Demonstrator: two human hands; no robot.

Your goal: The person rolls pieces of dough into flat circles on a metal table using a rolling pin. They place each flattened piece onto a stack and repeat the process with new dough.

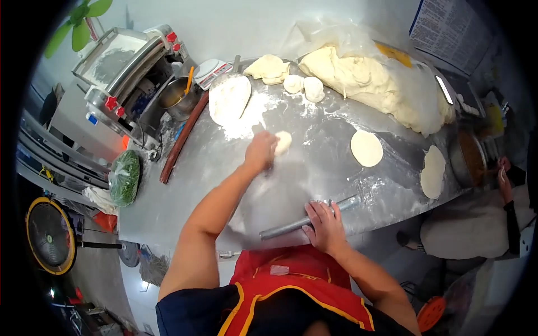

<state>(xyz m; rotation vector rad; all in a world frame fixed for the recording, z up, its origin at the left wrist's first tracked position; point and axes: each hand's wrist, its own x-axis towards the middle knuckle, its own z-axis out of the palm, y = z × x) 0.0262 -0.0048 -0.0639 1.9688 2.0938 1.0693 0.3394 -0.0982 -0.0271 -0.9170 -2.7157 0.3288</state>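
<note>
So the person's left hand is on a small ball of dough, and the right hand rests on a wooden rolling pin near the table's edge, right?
Not quite. The head view shows the rolling pin under the right hand is grey metal, not wood. The rest holds: the left hand is on the small ball of dough, and the pin lies near the edge of the table.

We cannot see the left hand's palm; it partly covers the dough ball. At three o'clock, another person's hand is cut off by the dark rim. Poster text at one o'clock: unreadable.
</note>
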